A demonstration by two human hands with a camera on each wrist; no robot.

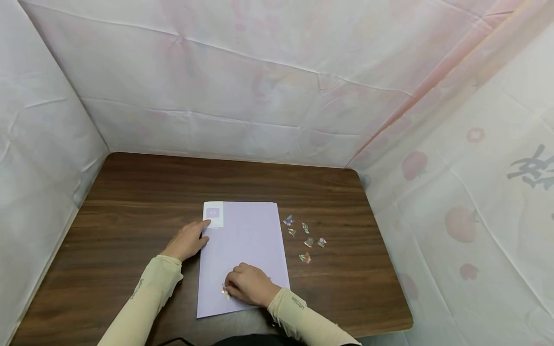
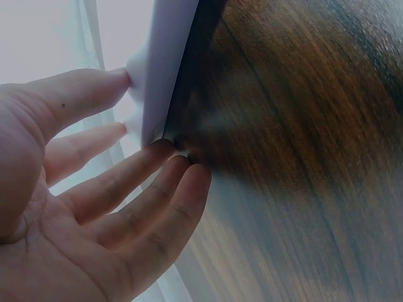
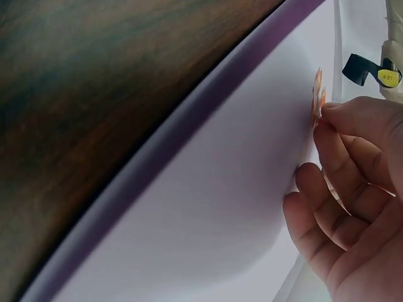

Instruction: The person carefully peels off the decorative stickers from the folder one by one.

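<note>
Head high; wrists close on sheet

A pale lilac sheet of paper lies on a dark brown wood-grain table. Small shiny, rainbow-tinted stickers sit beside it. The sleeves are cream. The white curtain carries faded pink fruit prints.

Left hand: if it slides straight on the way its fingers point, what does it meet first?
The left hand points up-right along the lilac sheet; its fingertips already touch the sheet's left edge. Next in line is probably the small white label at the top-left corner.
</note>
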